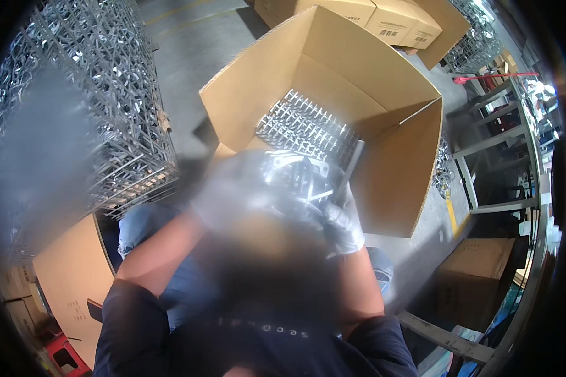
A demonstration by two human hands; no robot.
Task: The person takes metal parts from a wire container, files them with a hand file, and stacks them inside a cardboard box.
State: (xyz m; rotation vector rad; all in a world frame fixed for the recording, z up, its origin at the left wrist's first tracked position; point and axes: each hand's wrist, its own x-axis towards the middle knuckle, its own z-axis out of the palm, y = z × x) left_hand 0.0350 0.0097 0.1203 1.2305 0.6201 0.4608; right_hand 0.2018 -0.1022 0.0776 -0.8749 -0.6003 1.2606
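Observation:
A bunch of shiny metal parts [302, 182] is between my two hands at the near side of an open cardboard box [358, 81]. My left hand [229, 191], in a pale glove, grips the bunch from its left side; haze blurs the fingers. On the right side my right hand [344, 227], also gloved, closes round the bunch, near a thin upright metal bar [353, 164]. Rows of stacked metal parts with projecting pins [311, 125] lie inside the box. The exact kind of the parts cannot be made out.
A wire cage [126, 94] heaped with metal parts stands at the left. More cartons [396, 25] are at the back. A metal frame rack [503, 151] runs along the right, with a brown carton [475, 270] beside it. A red stool [63, 355] is lower left.

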